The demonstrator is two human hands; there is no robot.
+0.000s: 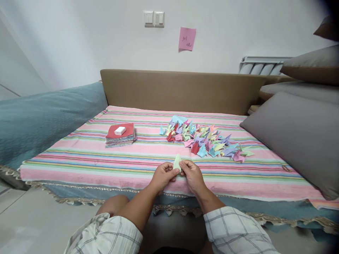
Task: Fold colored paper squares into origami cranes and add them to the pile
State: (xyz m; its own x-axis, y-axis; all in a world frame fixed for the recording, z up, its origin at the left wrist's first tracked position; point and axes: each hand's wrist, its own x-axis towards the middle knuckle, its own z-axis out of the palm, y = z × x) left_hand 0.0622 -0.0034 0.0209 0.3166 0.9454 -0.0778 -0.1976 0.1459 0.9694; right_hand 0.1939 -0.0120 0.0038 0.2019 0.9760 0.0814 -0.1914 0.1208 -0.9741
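Pale green folded paper, narrow and pointed [177,163], is pinched between the fingertips of our left hand [162,176] and right hand [194,177], over the near part of the pink striped cloth [87,173]. We judge it partly folded: no wings spread from it. Beyond our hands lies a loose heap of multicoloured folded paper cranes [202,150], which look finished. Left of the heap, a red-topped stack of thin square sheets [120,142] seems to be unfolded paper, so plenty could remain to fold; no target number shows.

Counting, we have two hands, one piece in hand, one stack and one small white rectangular block [120,131] on top of it. Its sheets are too thin to count. We put the cranes at several dozen, overlapping too much for an exact figure. One light blue flat piece of paper [179,119] lies at the heap's far edge.
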